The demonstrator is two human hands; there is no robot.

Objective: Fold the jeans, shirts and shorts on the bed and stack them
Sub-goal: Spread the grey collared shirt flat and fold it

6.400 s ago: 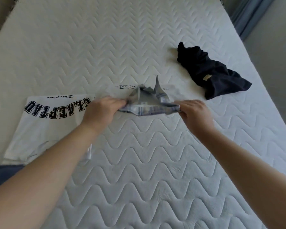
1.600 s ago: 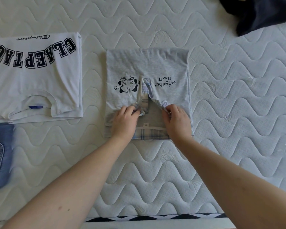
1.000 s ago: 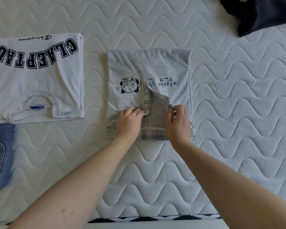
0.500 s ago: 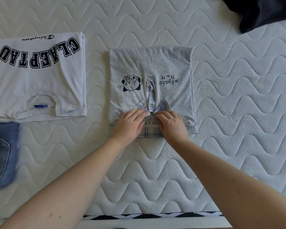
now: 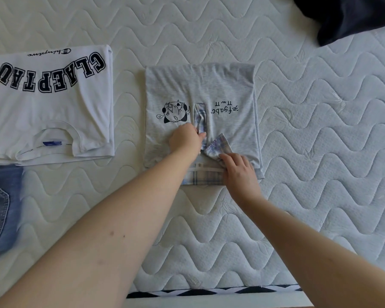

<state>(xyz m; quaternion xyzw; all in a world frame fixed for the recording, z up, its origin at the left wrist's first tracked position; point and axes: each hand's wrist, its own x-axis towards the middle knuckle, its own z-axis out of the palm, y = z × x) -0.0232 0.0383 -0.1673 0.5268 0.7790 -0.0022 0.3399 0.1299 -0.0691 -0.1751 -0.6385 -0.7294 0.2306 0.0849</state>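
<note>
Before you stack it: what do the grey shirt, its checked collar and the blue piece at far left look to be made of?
Grey shirt: soft knit jersey, probably cotton, matte with a heathered fleck.
Checked collar: thinner woven cloth, judging by the crisp plaid and the sharp point.
Blue piece: denim, faded, with stitched pocket seams; blurred at the frame's edge, so likely jeans.

A white quilted mattress [image 5: 298,152] (wavy stitching) fills the view; a black-and-white patterned strip [image 5: 209,292] edges its near side.
</note>
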